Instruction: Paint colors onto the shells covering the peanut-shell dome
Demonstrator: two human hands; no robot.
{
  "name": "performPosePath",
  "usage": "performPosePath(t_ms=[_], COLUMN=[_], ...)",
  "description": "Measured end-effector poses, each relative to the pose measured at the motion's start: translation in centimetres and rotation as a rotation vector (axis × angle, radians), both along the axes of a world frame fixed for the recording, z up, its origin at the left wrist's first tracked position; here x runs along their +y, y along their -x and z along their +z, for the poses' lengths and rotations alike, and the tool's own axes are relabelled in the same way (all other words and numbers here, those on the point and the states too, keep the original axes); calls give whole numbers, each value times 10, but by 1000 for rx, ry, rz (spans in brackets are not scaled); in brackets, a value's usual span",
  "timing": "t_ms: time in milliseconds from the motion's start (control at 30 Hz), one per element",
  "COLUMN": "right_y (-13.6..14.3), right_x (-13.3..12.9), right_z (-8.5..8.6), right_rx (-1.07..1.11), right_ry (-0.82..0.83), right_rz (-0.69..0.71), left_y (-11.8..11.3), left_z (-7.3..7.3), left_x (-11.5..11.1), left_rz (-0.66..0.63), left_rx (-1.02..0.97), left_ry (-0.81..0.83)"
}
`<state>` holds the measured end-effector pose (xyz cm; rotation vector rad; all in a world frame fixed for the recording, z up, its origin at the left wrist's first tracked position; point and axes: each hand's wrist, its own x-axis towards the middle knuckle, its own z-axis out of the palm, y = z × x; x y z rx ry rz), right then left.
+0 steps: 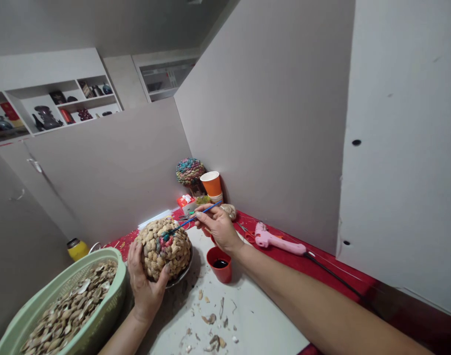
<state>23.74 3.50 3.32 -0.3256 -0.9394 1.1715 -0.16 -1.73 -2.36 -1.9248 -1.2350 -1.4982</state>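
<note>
My left hand point(146, 281) is wrapped round the side of a shell-covered ball point(155, 251), thumb near its front. The ball is mostly beige, with a small painted patch of teal, pink and grey shells on top, and it rests in a shallow dark dish point(184, 273). Between thumb and fingers, my right hand point(220, 229) pinches a thin blue paintbrush point(190, 220). The brush tip touches the teal shells of the patch. Just below my right hand stands a red cup point(225, 273) holding dark liquid.
A green basket point(118, 276) full of shells stands at the left. A pink glue gun point(280, 241) and scissors point(248, 235) lie on the red cloth at right. Behind are a colourful shell ball point(190, 171) and an orange paper cup point(211, 185). Shell fragments point(214, 341) litter the white board.
</note>
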Motion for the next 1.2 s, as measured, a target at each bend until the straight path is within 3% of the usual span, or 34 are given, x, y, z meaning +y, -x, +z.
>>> performPosePath(t_ms=[633,1200], right_y=[-5,-4], right_x=[5,7], right_z=[1,-3], right_rx=[43,31], right_ry=[-14,-25], right_rz=[-212,-234], left_y=[-1,2], left_z=[0,-4], left_x=[2,6], left_rz=[1,8], left_rx=[15,14], left_ry=[-48,-56])
